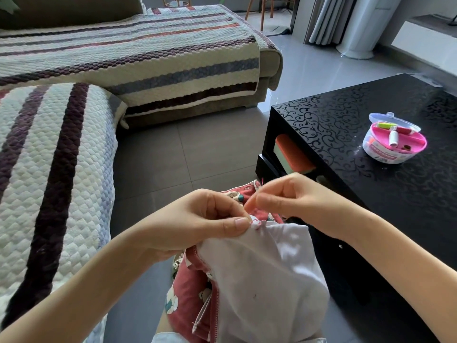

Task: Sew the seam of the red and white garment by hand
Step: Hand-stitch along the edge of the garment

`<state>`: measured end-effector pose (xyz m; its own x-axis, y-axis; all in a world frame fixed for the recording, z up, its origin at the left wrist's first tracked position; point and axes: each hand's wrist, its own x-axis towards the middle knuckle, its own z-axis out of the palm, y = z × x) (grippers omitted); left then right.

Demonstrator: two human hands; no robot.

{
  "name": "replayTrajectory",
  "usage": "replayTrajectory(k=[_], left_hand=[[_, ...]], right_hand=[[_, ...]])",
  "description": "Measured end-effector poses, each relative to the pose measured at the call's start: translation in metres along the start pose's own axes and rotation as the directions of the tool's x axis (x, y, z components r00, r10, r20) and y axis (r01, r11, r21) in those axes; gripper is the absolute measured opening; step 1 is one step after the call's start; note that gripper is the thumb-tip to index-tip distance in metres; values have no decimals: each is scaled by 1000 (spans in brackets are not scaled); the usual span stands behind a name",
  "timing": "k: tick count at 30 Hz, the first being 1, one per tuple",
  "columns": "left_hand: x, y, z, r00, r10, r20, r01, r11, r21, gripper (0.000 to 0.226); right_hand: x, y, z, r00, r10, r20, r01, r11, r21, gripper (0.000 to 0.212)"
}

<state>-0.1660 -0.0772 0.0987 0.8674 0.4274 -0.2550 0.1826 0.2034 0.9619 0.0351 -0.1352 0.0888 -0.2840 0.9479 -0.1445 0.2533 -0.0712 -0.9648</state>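
Left hand pinches the garment seam on the lap; right hand, fingertips pressed together, just above-right of the seam, presumably holding a needle too small to see.

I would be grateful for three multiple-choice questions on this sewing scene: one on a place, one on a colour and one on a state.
1. Where does the sewing kit stand?
A. on the sofa
B. on the black table
C. on the floor

2. What colour is the kit's inner tray?
A. pink
B. green
C. yellow

3. What is the left hand doing?
A. lying flat on the sofa
B. lifting the kit
C. pinching the garment at its seam edge

Answers:
1 B, the kit sits on the dark patterned tabletop.
2 A, the tray is plainly pink.
3 C, the thumb and fingers close on the fabric fold.
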Motion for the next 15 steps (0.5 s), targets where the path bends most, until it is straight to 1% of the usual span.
replayTrajectory(k=[1, 3, 6, 9, 13, 15], left_hand=[[0, 0, 0, 1000, 4, 4, -4, 1000, -1, 13], [0, 1, 1, 1000, 6, 17, -6, 1000, -1, 15], [0, 2, 1, 999, 17, 29, -18, 1000, 15, 14], [-1, 0, 0, 1000, 18, 24, -18, 999, 26, 11], [-1, 1, 1, 1000, 18, 25, -18, 1000, 16, 13], [-1, 1, 1, 1000, 23, 17, -23, 1000, 18, 13]], right_hand=[[-2, 0, 2, 999, 4, 41, -4, 1000, 8, 42], [-2, 1, 2, 998, 18, 58, -18, 1000, 7, 34], [-4, -1, 2, 998, 2, 62, -6, 997, 72, 11], [-3, -5, 1, 997, -16, 75, 5, 990, 138, 12], [2, -9, -4, 999, -36, 18, 33, 992, 123, 16], [5, -9, -5, 999, -35, 1, 35, 994, 104, 14]])
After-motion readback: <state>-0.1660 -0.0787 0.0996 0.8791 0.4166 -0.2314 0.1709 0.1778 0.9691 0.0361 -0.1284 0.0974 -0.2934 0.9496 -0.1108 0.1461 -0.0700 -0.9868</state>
